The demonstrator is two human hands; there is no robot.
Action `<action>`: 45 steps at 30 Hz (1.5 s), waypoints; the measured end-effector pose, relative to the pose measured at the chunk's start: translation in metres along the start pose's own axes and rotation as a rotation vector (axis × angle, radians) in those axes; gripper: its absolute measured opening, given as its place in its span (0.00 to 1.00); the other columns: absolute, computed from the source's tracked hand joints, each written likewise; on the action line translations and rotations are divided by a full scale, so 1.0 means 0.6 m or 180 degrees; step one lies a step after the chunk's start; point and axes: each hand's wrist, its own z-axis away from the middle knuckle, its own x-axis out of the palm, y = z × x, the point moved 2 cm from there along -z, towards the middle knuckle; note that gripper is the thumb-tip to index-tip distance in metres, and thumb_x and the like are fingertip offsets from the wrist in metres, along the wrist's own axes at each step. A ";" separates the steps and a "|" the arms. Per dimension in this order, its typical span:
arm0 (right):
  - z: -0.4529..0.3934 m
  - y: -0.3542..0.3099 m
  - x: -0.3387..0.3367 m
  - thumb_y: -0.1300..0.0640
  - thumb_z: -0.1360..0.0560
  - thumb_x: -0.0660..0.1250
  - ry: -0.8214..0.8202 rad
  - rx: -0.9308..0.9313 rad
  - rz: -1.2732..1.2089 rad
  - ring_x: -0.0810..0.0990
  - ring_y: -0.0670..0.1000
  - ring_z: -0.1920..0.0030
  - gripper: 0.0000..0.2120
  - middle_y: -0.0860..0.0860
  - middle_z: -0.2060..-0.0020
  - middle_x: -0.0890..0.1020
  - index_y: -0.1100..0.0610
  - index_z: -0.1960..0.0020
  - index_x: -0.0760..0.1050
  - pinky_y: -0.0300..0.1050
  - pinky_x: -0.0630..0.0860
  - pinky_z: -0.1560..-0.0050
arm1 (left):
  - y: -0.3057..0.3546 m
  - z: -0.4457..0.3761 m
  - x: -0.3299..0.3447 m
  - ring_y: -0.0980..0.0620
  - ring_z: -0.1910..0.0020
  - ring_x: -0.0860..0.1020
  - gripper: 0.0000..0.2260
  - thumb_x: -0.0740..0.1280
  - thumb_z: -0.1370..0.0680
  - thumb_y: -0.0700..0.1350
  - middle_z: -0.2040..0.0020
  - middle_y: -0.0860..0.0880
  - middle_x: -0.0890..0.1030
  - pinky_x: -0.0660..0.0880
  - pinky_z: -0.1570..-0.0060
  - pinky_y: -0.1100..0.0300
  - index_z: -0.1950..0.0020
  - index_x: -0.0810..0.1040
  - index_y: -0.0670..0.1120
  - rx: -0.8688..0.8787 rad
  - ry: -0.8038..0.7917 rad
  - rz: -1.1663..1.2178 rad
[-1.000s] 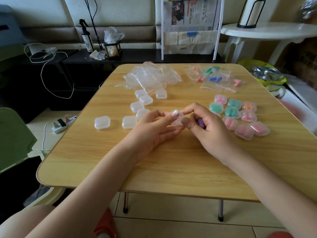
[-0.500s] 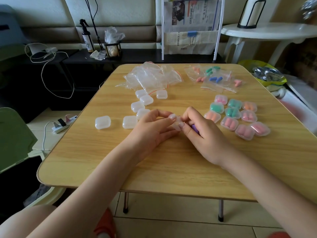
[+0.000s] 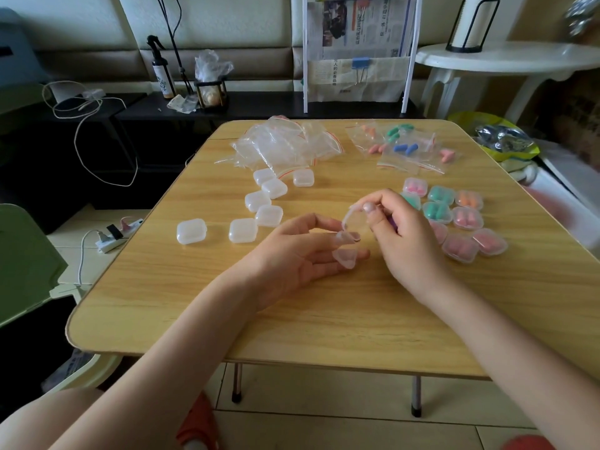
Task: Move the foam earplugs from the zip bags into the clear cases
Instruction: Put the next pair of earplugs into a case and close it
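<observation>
A clear case (image 3: pixel 349 237) hangs open above the middle of the wooden table (image 3: pixel 194 303). My left hand (image 3: pixel 302 254) holds its lower half between thumb and fingers. My right hand (image 3: pixel 402 235) pinches the raised lid at its top edge; a purple earplug (image 3: pixel 393 223) peeks out from under its curled fingers. Several shut empty cases (image 3: pixel 256 206) lie to the left. Filled cases (image 3: pixel 461 222) with pink, green and orange earplugs lie to the right. Zip bags with earplugs (image 3: pixel 402 147) sit at the far right.
A heap of empty zip bags (image 3: pixel 285 144) lies at the table's far edge. Behind the table stand a white rack with newspapers (image 3: pixel 357 50) and a dark low shelf with a spray bottle (image 3: pixel 162 73). A white round table (image 3: pixel 506 60) is at the right.
The case was shut between both hands; now its lid is swung up by my right hand while the left keeps the base.
</observation>
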 end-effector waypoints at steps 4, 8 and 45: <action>-0.004 0.007 0.002 0.55 0.19 0.57 -0.0113 0.0281 -0.0093 0.66 0.41 0.72 0.10 0.43 0.74 0.70 0.57 0.52 0.75 0.35 0.62 0.68 | 0.001 -0.002 0.003 0.39 0.44 0.80 0.18 0.61 0.23 0.29 0.42 0.36 0.80 0.79 0.46 0.54 0.37 0.68 0.45 0.0216 -0.0098 0.0018; -0.003 0.009 0.005 0.55 0.18 0.56 -0.0232 0.0429 -0.0114 0.67 0.42 0.71 0.10 0.45 0.72 0.71 0.54 0.53 0.75 0.40 0.64 0.67 | 0.001 -0.006 -0.004 0.43 0.44 0.80 0.14 0.64 0.25 0.28 0.44 0.39 0.81 0.77 0.44 0.55 0.44 0.74 0.42 0.0253 0.0046 -0.0002; 0.002 -0.013 -0.001 0.68 0.30 0.73 -0.0232 -0.0096 -0.0797 0.82 0.47 0.53 0.10 0.52 0.55 0.83 0.55 0.54 0.82 0.40 0.77 0.47 | -0.004 -0.014 -0.014 0.55 0.63 0.76 0.11 0.67 0.23 0.41 0.49 0.46 0.84 0.76 0.56 0.59 0.41 0.79 0.50 0.0744 0.0654 -0.1769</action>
